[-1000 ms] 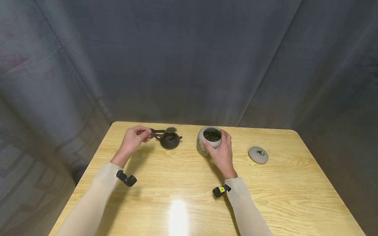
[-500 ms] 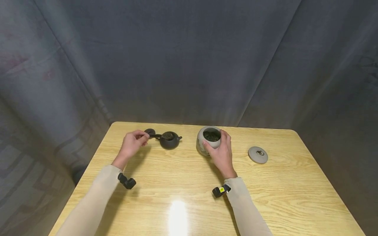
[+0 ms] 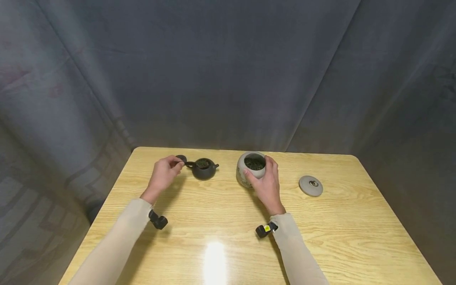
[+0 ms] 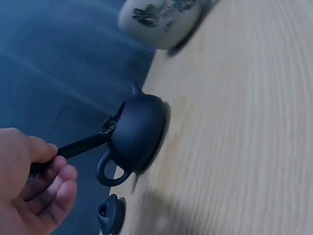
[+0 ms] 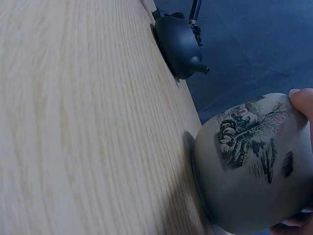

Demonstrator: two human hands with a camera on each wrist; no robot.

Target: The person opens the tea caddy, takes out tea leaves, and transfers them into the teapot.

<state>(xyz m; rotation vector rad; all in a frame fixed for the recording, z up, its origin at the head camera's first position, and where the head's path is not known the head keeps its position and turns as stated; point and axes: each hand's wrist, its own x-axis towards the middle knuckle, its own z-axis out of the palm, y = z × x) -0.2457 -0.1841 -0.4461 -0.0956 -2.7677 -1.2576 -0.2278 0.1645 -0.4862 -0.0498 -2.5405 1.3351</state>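
Note:
My left hand [image 3: 165,174] pinches the dark handle of a tea scoop [image 4: 83,146] between thumb and fingers. Dark tea leaves [image 4: 108,125] show at the scoop's far end, right at the mouth of a small black teapot [image 3: 204,173]. The teapot stands upright, handle toward the left hand and spout pointing right. My right hand [image 3: 267,184] grips a round, pale tea jar [image 5: 254,166] painted with a landscape, thumb on the near side and fingers round the far right. Lidless, the jar stands upright with dark leaves visible inside.
Behind the left fingers lies the small black teapot lid [image 4: 112,215]. The jar's grey lid [image 3: 310,186], with a ring-shaped knob, rests to the right of the jar. A dark curtain [image 3: 221,79] hangs behind the wooden table [image 3: 213,213].
The scoop has come down from above the teapot to its opening, its load of leaves lowered with it. The left hand has shifted slightly right; the right hand keeps its grip.

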